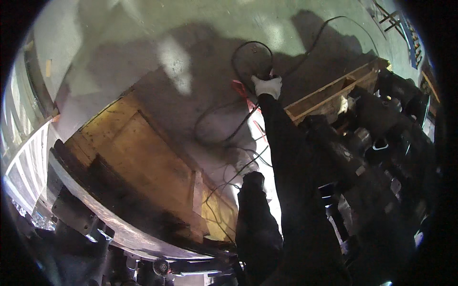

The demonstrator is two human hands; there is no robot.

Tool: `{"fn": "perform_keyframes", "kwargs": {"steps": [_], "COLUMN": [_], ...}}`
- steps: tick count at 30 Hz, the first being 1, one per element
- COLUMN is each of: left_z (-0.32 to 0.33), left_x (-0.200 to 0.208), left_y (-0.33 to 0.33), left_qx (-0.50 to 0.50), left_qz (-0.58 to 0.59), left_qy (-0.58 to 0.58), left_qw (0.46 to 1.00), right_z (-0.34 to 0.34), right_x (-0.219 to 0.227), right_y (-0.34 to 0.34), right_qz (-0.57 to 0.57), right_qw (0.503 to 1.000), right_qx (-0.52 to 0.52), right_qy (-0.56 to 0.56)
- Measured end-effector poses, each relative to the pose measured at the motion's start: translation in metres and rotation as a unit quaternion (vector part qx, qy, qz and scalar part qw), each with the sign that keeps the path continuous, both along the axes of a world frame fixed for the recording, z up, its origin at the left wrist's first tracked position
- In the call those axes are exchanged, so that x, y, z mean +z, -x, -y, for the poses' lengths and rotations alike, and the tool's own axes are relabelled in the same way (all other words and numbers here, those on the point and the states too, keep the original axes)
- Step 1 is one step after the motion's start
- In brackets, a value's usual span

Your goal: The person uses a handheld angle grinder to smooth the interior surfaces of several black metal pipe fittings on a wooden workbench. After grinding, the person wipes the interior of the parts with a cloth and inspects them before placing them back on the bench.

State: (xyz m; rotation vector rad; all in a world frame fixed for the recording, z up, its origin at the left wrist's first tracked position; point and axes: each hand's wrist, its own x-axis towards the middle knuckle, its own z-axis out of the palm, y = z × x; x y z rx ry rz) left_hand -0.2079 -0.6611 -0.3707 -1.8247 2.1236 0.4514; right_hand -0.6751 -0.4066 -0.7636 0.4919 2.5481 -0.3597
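Right hand holding a black cable above the floor, upper middle of the frame.
We see our white-gloved right hand [268, 86] with its grip closed around the black cable [256, 42], which makes a loop above the hand and further curves below it. The left hand [242, 161] seems to lie in shade near the centre; we cannot tell if its grip is open or closed. A wooden crate [148, 152] is at lower left. In our judgement, the step in hand is handling the cable, and the next move calls for keeping its loops free from tangling.
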Motion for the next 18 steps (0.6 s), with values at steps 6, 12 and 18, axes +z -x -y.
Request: {"fn": "perform_keyframes", "kwargs": {"steps": [6,12,18], "left_z": [0.005,0.012,0.018], "left_x": [0.007,0.007,0.002], "left_y": [0.003,0.004,0.005], "left_qx": [-0.004,-0.009,-0.013], "left_qz": [-0.005,-0.003,0.000], "left_qy": [0.002,0.004,0.009], "left_qw": [1.000,1.000,1.000], "right_z": [0.004,-0.005,-0.002], "right_x": [-0.002,-0.011,-0.024], "right_y": [-0.041,-0.039,-0.032], "right_qz": [-0.119,-0.005,0.015], "right_qw": [0.990,0.991,0.993], "right_qx": [0.023,0.056,0.050], "right_qy": [0.065,0.121,0.108]}}
